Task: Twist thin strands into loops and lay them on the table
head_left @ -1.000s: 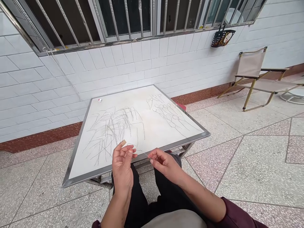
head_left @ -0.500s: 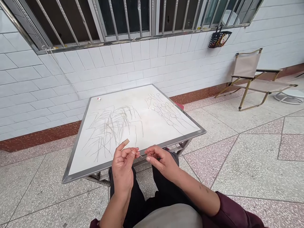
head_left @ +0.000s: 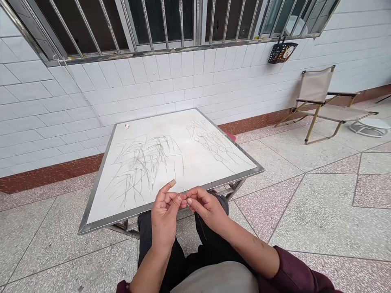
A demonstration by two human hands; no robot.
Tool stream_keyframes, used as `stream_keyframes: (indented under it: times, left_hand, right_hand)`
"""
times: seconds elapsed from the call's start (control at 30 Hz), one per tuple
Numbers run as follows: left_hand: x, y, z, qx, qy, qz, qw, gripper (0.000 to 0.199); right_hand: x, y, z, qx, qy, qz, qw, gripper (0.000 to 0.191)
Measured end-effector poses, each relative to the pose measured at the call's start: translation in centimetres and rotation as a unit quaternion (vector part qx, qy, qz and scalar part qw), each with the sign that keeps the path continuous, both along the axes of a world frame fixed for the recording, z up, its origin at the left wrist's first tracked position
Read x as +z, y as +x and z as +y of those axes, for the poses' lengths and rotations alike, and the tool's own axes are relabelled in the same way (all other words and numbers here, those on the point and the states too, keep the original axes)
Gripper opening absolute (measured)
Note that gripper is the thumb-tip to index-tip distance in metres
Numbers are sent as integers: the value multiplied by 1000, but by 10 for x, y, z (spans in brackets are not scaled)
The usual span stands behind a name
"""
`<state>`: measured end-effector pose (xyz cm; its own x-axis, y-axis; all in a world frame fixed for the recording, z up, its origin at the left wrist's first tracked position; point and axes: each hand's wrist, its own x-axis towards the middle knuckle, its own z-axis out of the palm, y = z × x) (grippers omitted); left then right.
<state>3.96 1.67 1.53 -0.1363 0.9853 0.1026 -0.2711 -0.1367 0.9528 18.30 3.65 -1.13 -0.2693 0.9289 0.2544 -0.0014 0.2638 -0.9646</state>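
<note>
Over the near edge of the table, my left hand and my right hand meet at the fingertips. Each pinches a thin wire, bent in a small loop above the fingers, with one end trailing down over my dark trousers. A tan bandage wraps a raised fingertip of my left hand. On the left of the white tabletop lies a loose heap of bent wires. Several looped wires are laid out along its right side. Where exactly the fingers grip the wire is too small to tell.
A small white-and-red object sits at the table's far left corner. Behind stands a tiled wall with a barred window, and a black basket hangs from it. To the right are a folding chair and a round white stool.
My left hand has moved right, so its fingertips now meet those of my right hand. The wire now curves in a loop above them, and one end hangs below.
</note>
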Motion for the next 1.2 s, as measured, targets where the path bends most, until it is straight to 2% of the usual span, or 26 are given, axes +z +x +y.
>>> stream_keyframes:
  times: [0.1, 0.27, 0.47, 0.6, 0.77, 0.97, 1.1, 1.2]
  left_hand:
    - [1, -1, 1, -18, -14, -23, 999, 46]
    - [3, -2, 1, -52, -51, -76, 994, 48]
    - [1, 2, -1, -96, -71, -66, 991, 45]
    - [1, -3, -2, -137, -84, -46, 986, 43]
    - [5, -16, -7, -198, -110, -37, 973, 43]
    - [16, -29, -9, -175, -146, -107, 968, 51]
    - [22, -39, -9, -181, -160, -105, 965, 56]
    - [24, -45, -9, -190, -158, -94, 964, 57]
  right_hand:
    - [-2, 0, 1, -5, -21, 17, 1000, 19]
    - [-1, 2, 2, -18, -5, -8, 1000, 21]
    - [-1, 1, 2, -21, -5, -26, 999, 20]
    - [-3, 7, 7, -60, 52, -74, 994, 18]
    - [-6, 16, 12, -77, 121, -102, 984, 22]
    - [-7, 23, 17, -50, 209, -146, 966, 23]
    - [-5, 27, 20, -30, 286, -169, 943, 24]
    - [-2, 30, 20, -8, 305, -186, 934, 25]
